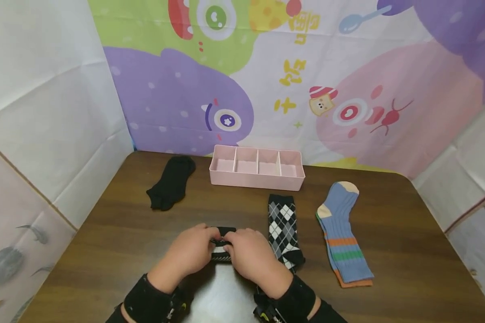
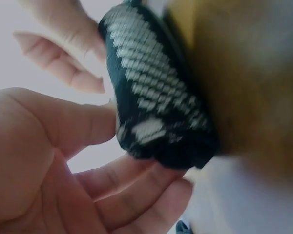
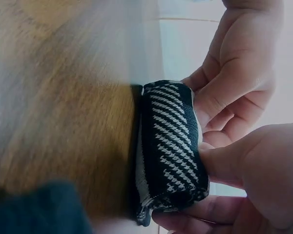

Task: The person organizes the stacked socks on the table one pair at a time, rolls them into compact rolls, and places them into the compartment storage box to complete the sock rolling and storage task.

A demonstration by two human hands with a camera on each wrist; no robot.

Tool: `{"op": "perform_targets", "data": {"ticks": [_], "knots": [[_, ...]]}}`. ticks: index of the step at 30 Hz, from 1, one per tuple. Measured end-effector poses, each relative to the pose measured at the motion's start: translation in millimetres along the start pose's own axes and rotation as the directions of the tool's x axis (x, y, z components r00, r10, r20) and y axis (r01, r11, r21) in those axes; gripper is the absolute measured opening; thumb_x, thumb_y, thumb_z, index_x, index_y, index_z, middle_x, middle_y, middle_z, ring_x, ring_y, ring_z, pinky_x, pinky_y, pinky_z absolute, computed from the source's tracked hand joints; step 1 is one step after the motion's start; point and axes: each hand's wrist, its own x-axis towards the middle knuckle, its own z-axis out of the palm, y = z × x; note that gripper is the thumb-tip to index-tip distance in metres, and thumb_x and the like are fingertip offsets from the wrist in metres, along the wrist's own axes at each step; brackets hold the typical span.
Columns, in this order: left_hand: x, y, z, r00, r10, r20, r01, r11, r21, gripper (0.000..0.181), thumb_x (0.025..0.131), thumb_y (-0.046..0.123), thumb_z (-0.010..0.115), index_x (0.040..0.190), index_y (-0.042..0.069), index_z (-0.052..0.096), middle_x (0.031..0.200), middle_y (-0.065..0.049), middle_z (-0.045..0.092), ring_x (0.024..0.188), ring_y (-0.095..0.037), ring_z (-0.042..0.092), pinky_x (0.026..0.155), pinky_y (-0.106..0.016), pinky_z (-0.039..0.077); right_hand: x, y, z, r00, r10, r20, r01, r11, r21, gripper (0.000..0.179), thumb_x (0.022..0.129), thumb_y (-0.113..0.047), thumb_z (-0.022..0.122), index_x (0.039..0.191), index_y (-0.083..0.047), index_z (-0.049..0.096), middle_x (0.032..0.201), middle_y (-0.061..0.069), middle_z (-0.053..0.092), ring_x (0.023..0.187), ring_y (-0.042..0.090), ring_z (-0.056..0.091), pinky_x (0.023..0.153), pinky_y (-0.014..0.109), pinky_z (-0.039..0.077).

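Observation:
A black sock with a white slanted-stitch pattern (image 1: 221, 257) is rolled into a compact bundle on the table, near its front middle. My left hand (image 1: 191, 249) grips the left end of the roll, and my right hand (image 1: 251, 255) grips the right end. In the left wrist view, the left thumb lies against the rolled sock (image 2: 146, 63) with fingers bent around its end. From the right wrist, the roll (image 3: 172, 136) appears between both hands, thumbs on its near side. A black and grey argyle sock (image 1: 282, 226) lies just right of my right hand.
At the back stands a pink tray (image 1: 256, 180) with several compartments. Black ankle socks (image 1: 171, 183) lie at the back left. Blue socks with orange and green stripes (image 1: 343, 231) lie on the right. A printed cloth (image 1: 275, 130) hangs behind the wooden table (image 1: 117, 251).

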Motion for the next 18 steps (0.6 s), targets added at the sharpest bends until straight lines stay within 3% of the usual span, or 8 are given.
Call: {"op": "perform_targets", "data": {"ticks": [6, 14, 18], "knots": [[3.2, -4.8, -6.0, 0.995, -0.015, 0.098, 0.021, 0.998, -0.065, 0.016, 0.090, 0.008, 0.064, 0.100, 0.020, 0.069, 0.096, 0.000, 0.062, 0.083, -0.018, 0.060, 0.075, -0.040, 0.051, 0.4, 0.7, 2.6, 1.000, -0.023, 0.014, 0.023, 1.000, 0.007, 0.023, 0.098, -0.034, 0.058, 0.112, -0.020, 0.069, 0.097, -0.003, 0.067, 0.092, 0.019, 0.061, 0.082, 0.040, 0.050], [5.6, -6.3, -9.1, 0.994, 0.006, 0.111, 0.003, 0.997, -0.078, 0.014, 0.089, 0.009, 0.066, 0.098, 0.019, 0.069, 0.094, 0.001, 0.061, 0.084, -0.017, 0.059, 0.077, -0.041, 0.051, 0.0, -0.1, 0.7, 1.000, -0.019, 0.023, 0.019, 1.000, 0.006, 0.023, 0.098, -0.033, 0.058, 0.113, -0.019, 0.069, 0.097, -0.003, 0.067, 0.093, 0.019, 0.062, 0.082, 0.040, 0.050], [8.4, -5.4, -9.6, 0.994, 0.028, 0.103, -0.021, 0.997, -0.072, 0.014, 0.089, 0.008, 0.064, 0.098, 0.018, 0.069, 0.094, 0.000, 0.061, 0.085, -0.019, 0.059, 0.077, -0.041, 0.051, -1.7, -0.8, -0.6, 1.000, -0.024, 0.011, 0.025, 0.998, -0.052, 0.024, 0.098, -0.031, 0.057, 0.115, -0.018, 0.069, 0.100, -0.002, 0.068, 0.094, 0.019, 0.062, 0.083, 0.040, 0.050]]}}
